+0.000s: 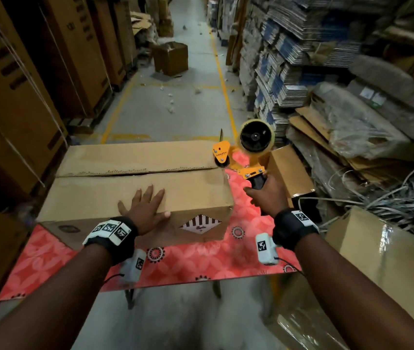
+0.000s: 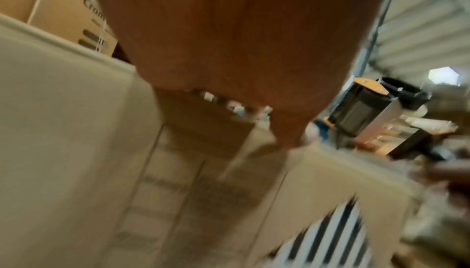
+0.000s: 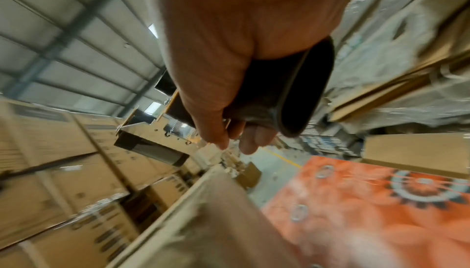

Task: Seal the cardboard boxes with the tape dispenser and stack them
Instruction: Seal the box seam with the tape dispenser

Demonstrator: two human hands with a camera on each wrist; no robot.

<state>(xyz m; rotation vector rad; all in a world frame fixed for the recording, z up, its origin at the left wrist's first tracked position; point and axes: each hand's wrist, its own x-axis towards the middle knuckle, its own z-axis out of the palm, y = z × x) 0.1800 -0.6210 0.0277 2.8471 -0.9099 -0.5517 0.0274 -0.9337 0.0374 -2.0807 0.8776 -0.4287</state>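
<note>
A long brown cardboard box [image 1: 115, 188] lies on a red patterned table [image 1: 200, 256], its two top flaps folded down with an untaped seam between them. My left hand [image 1: 145, 208] lies flat on the near flap with fingers spread, pressing it down; in the left wrist view the palm [image 2: 229, 51] covers the box [image 2: 76, 151]. My right hand [image 1: 266, 195] grips the black handle of a yellow tape dispenser [image 1: 246, 147], held just off the box's right end near the seam. In the right wrist view my fingers [image 3: 221, 101] wrap the handle [image 3: 292, 91].
Another cardboard box [image 1: 289, 170] stands behind the dispenser at the table's right. A wrapped box [image 1: 382, 261] sits low on the right. Tall cartons [image 1: 24, 84] line the left, flattened cardboard stacks [image 1: 301, 59] the right. A loose box [image 1: 170, 58] sits down the aisle.
</note>
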